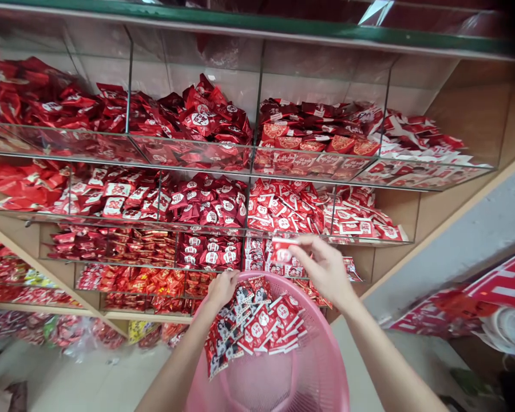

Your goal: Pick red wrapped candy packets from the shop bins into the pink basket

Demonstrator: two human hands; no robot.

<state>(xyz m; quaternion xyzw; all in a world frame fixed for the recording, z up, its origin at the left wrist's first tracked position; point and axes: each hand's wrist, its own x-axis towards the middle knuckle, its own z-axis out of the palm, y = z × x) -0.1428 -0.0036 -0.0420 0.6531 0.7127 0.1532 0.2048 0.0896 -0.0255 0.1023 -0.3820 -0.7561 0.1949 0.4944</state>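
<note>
1. The right hand (324, 270) is at about 1 o'clock from the basket, its thumb and fingertips closed in a tight pinch on a small red-and-white packet (282, 250). The packet is just below the front edge of a shelf tier.
2. The left hand (221, 289) is at about 11 o'clock from the basket, its fingers closed and curled over the rim of a pink plastic mesh basket (313, 366).
3. Loose red-and-white packets (257, 326) lie heaped in the basket, toward its upper side.
4. Tiered glass display shelves (257, 149) in a wooden frame fill the view from 9 to 2 o'clock, packed with red foil sweet packets (210, 206).
5. Red banners (506, 280) hang at 3 o'clock; a pale floor (90, 372) shows at 8 o'clock.
</note>
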